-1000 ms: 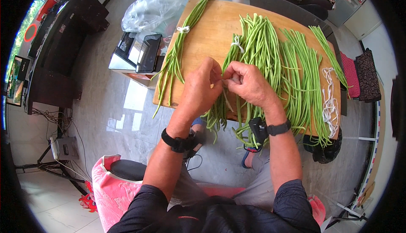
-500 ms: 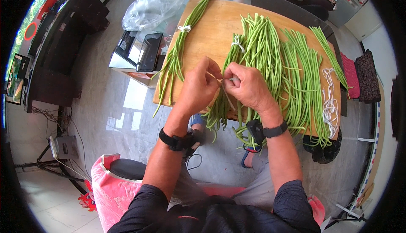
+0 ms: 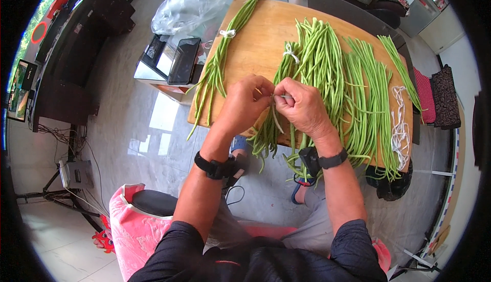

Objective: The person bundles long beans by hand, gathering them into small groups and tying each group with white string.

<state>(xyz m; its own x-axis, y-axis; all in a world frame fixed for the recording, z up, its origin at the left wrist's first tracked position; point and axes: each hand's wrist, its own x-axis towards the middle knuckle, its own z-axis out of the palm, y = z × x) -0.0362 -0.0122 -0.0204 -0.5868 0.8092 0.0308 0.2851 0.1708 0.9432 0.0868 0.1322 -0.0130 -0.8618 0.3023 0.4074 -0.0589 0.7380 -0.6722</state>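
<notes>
Green long beans, a bunch [image 3: 273, 123] at frame centre on the wooden table [image 3: 255, 41], sit pinched between left hand [image 3: 244, 104] and right hand [image 3: 302, 107], fingertips clamped on a white string [image 3: 282, 96]. A loose knot could spill them off the near edge; above lie tied bundles [image 3: 225, 52].

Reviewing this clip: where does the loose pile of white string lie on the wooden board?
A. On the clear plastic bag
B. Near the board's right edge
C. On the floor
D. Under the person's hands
B: the loose pile of white string lies near the right edge of the wooden board, beside the long green beans.
</notes>
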